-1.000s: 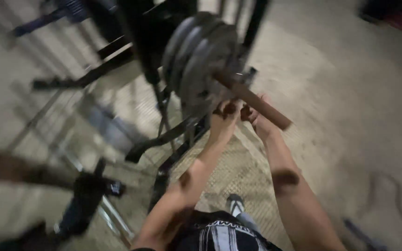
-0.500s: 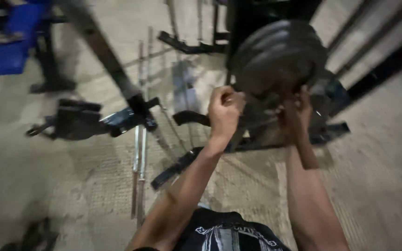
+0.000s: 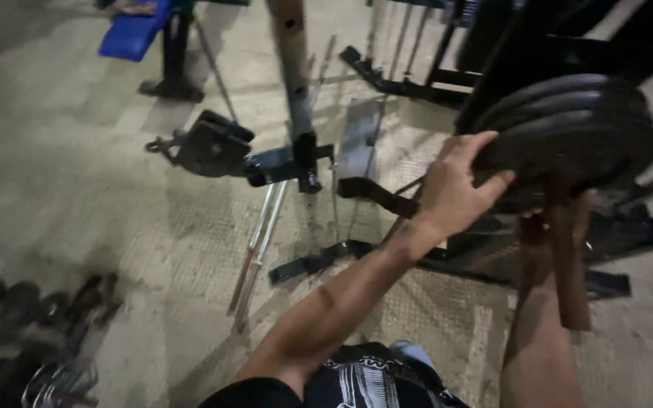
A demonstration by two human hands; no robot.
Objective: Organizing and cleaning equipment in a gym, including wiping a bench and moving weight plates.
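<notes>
A stack of dark round weight plates [image 3: 580, 132] sits on a rusty brown bar [image 3: 570, 283] at the right. My left hand [image 3: 453, 185] reaches up from the lower middle, its fingers spread and curled over the left rim of the nearest plate. My right hand [image 3: 585, 205] is at the lower edge of the same stack, mostly hidden behind the bar, so its grip does not show. My dark shorts with white print [image 3: 364, 378] fill the bottom edge.
Black machine frames [image 3: 447, 75] stand behind the plates. A lever arm with a single plate [image 3: 209, 147] hangs at centre left, with chrome bars [image 3: 255, 253] on the mat below it. A blue bench [image 3: 134, 34] is at top left. Small plates [image 3: 9, 298] lie bottom left.
The view has swung, so the plate stack now sits further right. My left hand has opened from a fist and moved onto the plate's rim. My right hand has dropped lower behind the bar.
</notes>
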